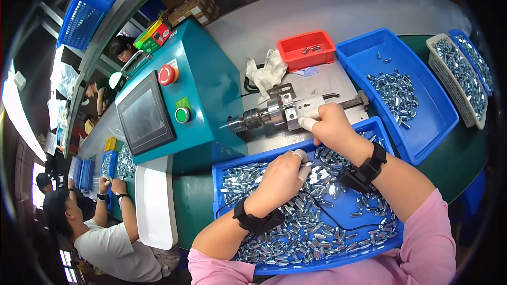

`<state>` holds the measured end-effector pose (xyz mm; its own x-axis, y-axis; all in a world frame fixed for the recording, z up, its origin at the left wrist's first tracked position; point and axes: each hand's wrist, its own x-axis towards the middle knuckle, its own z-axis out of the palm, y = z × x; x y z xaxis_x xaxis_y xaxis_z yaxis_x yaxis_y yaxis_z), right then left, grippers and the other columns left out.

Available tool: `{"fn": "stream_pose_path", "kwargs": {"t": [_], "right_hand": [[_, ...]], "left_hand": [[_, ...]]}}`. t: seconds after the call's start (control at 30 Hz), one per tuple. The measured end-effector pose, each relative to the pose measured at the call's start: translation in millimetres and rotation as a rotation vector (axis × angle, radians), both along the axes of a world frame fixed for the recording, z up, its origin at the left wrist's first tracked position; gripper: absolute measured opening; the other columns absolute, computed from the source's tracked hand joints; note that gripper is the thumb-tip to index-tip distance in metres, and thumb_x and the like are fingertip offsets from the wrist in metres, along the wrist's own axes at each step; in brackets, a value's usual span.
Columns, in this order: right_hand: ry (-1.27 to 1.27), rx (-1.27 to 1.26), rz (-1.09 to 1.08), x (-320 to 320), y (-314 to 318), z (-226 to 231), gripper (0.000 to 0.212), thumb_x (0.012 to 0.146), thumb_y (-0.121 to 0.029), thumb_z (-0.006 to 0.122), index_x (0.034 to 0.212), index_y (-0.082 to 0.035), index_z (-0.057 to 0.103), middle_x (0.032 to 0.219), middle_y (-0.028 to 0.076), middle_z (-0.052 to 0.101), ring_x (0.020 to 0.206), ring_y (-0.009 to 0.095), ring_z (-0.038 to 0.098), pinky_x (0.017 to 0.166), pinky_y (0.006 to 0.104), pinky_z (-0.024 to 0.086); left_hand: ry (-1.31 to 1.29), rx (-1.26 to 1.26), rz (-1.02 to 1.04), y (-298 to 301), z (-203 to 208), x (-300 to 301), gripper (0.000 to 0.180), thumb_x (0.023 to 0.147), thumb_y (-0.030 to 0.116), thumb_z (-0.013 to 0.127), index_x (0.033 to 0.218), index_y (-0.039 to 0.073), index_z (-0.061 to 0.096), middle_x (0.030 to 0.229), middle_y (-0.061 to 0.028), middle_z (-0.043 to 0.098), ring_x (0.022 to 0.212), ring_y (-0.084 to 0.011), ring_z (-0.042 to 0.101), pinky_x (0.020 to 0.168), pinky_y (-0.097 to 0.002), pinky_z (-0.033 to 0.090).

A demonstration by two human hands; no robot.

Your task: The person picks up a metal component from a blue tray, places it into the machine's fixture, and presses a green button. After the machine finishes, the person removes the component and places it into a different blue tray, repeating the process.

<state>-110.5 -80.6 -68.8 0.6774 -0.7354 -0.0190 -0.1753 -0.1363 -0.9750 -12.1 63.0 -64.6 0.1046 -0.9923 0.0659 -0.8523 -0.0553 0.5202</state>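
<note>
My left hand (277,180), its fingertips in white covers, is curled over a blue tray (342,214) heaped with small shiny metal fittings (311,240). What lies between its thumb and fingers is hidden. My right hand (338,130), also with white fingertip covers, has its fingers pinched at the front of a metal clamping fixture (290,112). Whatever it grips there is too small to make out. Left of the fixture, a round metal chuck (256,117) sticks out of a teal machine (203,82).
The machine carries a dark screen (146,115), a red stop button (168,75) and a green button (182,115). Behind the fixture are a white cloth (268,74) and a red bin (306,58). Right stands another blue tray (428,111) with fittings. A co-worker (113,237) sits left, beyond a white tray (153,206).
</note>
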Motion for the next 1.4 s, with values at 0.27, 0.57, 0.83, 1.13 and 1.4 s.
{"fn": "stream_pose_path", "kwargs": {"t": [0.27, 0.57, 0.83, 1.13, 1.4], "right_hand": [[-0.078, 0.03, 0.007, -1.0, 5.5, 7.2, 0.023, 0.08, -0.016, 0.063, 0.081, 0.006, 0.069, 0.053, 0.008, 0.06, 0.045, 0.013, 0.058, 0.043, 0.0275, 0.044], [-0.07, 0.031, -0.015, -0.7, 6.1, 3.9, 0.023, 0.082, -0.017, 0.063, 0.086, 0.004, 0.07, 0.053, 0.007, 0.06, 0.045, 0.012, 0.056, 0.043, 0.027, 0.042], [-0.019, -0.127, 0.008, -2.6, -2.6, 6.6, 0.024, 0.084, -0.02, 0.063, 0.082, 0.002, 0.07, 0.053, 0.007, 0.059, 0.044, 0.012, 0.056, 0.043, 0.0289, 0.043], [0.082, -0.268, -0.02, -4.7, -18.3, 17.2, 0.037, 0.088, -0.027, 0.06, 0.066, 0.002, 0.064, 0.053, 0.006, 0.057, 0.039, 0.013, 0.053, 0.038, 0.0285, 0.039], [0.498, -0.823, -0.07, 26.0, -22.6, 48.7, 0.045, 0.076, -0.038, 0.068, 0.067, 0.006, 0.063, 0.062, 0.02, 0.062, 0.054, 0.033, 0.062, 0.053, 0.042, 0.048]], "left_hand": [[0.175, -0.145, 0.151, 2.7, 24.1, 13.0, 0.019, 0.078, 0.006, 0.065, 0.095, 0.0, 0.062, 0.083, -0.0125, 0.062, 0.074, -0.0194, 0.061, 0.062, -0.0319, 0.048], [0.333, -0.08, 0.17, 1.2, 16.3, 13.2, 0.022, 0.08, 0.006, 0.066, 0.1, 0.0, 0.06, 0.093, -0.0121, 0.064, 0.078, -0.0172, 0.061, 0.069, -0.0287, 0.05], [-0.228, -0.932, 0.407, 22.7, 55.7, 52.2, 0.021, 0.085, 0.004, 0.062, 0.106, 0.0, 0.059, 0.103, -0.0118, 0.063, 0.097, -0.0255, 0.059, 0.086, -0.035, 0.046], [-0.467, -1.095, 0.622, 21.2, 42.8, 100.3, 0.022, 0.085, 0.008, 0.059, 0.107, 0.006, 0.059, 0.107, -0.0114, 0.061, 0.096, -0.0312, 0.056, 0.081, -0.0415, 0.043], [-0.434, -1.092, 0.655, 17.9, 33.8, 103.8, 0.024, 0.084, 0.008, 0.059, 0.108, 0.007, 0.057, 0.109, -0.0074, 0.061, 0.088, -0.0259, 0.056, 0.077, -0.0389, 0.04]]}}
